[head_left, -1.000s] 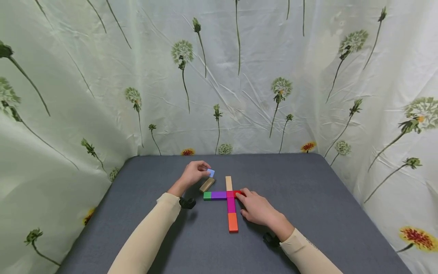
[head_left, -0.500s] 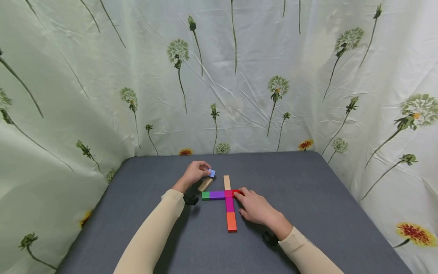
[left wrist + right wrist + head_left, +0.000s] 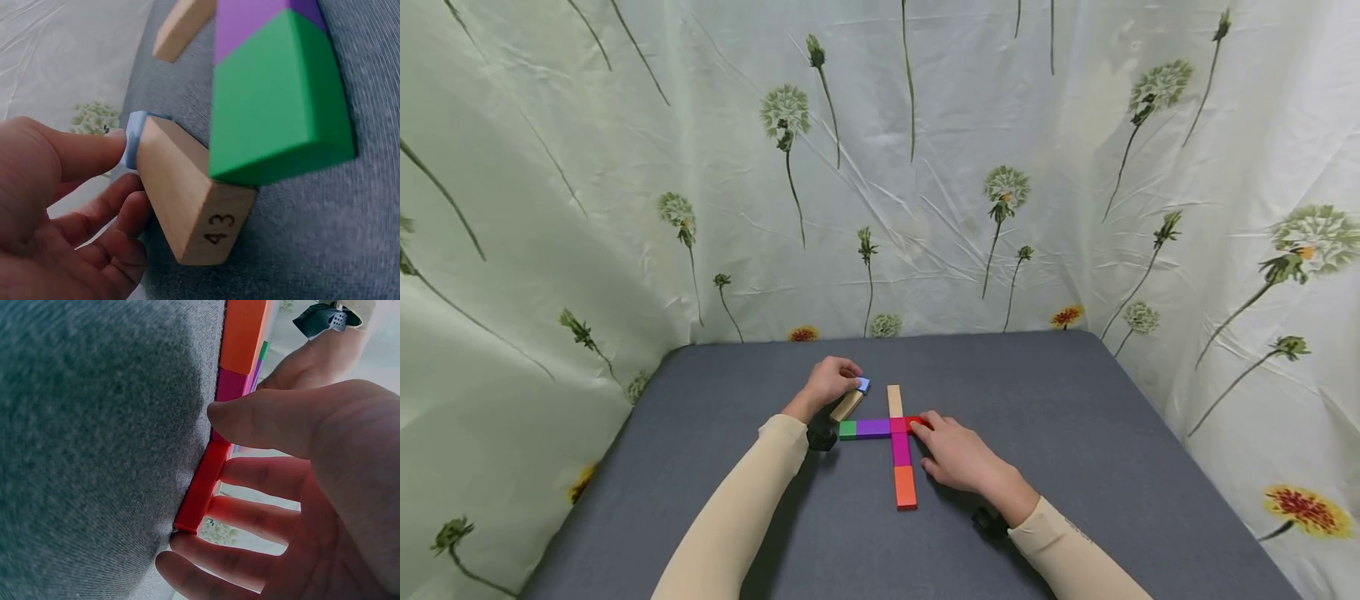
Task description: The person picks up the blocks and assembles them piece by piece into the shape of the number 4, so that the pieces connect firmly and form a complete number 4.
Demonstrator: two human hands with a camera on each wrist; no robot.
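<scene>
My left hand pinches a small light blue block at the far end of a slanted plain wooden block. In the left wrist view that wooden block bears the number 43, and its near end lies close by the green block. With extended fingertips my right hand touches the red block, its thumb held apart from that block. The red block forms the right arm of a cross of blocks; fingers partly cover it in the head view.
The cross also has a purple block on the left, a magenta block and an orange block towards me, and a pale wooden block at the far side. A flowered curtain hangs behind the grey table.
The light blue block has come down slightly, from just beyond the slanted wooden block to its far end. My right hand stays on the red block. The head view has shifted a little.
</scene>
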